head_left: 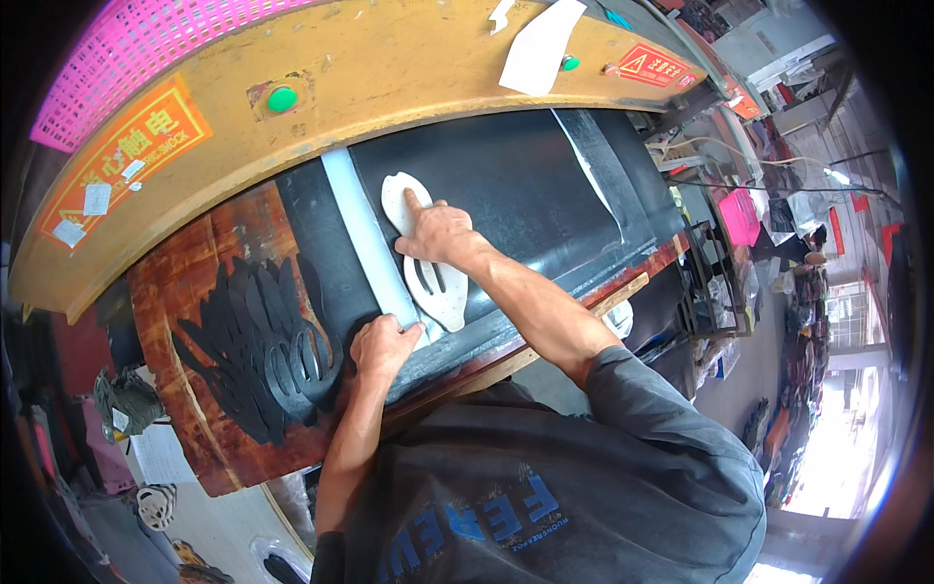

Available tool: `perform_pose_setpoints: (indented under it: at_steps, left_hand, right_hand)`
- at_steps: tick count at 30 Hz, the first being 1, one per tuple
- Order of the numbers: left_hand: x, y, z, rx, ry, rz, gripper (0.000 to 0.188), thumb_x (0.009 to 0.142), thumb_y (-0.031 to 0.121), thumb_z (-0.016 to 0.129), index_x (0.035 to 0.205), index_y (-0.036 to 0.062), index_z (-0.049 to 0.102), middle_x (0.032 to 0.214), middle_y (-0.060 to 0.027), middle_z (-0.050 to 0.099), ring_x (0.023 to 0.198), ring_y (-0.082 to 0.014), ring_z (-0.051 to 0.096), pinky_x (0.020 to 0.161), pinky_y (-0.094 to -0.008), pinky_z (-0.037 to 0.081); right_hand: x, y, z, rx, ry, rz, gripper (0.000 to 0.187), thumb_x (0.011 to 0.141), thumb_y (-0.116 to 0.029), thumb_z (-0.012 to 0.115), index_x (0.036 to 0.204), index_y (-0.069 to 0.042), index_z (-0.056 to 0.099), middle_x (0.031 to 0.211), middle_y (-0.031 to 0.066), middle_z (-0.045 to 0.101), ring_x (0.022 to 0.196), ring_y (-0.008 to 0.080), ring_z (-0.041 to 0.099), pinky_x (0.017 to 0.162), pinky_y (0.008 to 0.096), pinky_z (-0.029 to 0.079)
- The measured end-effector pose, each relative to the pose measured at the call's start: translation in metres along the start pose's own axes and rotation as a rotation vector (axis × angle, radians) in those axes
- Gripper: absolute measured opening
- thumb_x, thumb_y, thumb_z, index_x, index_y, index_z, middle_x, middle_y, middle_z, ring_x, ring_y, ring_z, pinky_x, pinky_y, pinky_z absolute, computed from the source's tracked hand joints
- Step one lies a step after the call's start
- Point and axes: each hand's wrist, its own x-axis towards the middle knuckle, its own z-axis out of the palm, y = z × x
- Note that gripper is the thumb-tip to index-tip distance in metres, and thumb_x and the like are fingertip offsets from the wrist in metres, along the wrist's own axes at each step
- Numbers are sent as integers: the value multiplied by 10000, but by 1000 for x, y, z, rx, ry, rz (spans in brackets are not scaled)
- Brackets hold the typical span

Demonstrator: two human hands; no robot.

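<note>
White plate point(449, 300): flat, curved outline, long slots, tapered near end.

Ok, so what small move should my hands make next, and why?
Probably lift the right hand away from the white slotted template: it already lies on the black sheet, beside the pale strip, and the yellow machine beam stands just beyond it.

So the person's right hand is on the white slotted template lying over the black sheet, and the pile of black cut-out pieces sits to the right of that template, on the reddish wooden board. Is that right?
Not quite: the head view shows the pile of black cut-out pieces to the left of the white slotted template, not the right. The rest is correct.
</note>
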Motion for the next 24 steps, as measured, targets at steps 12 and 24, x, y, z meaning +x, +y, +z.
perform_pose_setpoints:
  at_steps: [12,24]
  left_hand:
    - [7,3,-5,-9,-63,-76,554,844,556,801,859,2,782,909,-238,774,947,-436,753,848,-504,576]
    - [40,2,-13,-101,3,-26,528,844,506,814,816,-12,711,800,-227,732,782,-422,726,722,-503,543]
  right_hand:
    - [9,-2,-12,-96,-41,-51,1023,877,-531,699,1723,-135,282,1239,319,689,1118,403,721,973,457,595]
    - [45,7,-19,6,-96,-24,1028,916,-650,677,1734,-188,261,1363,299,602,1178,432,696,1013,476,575]
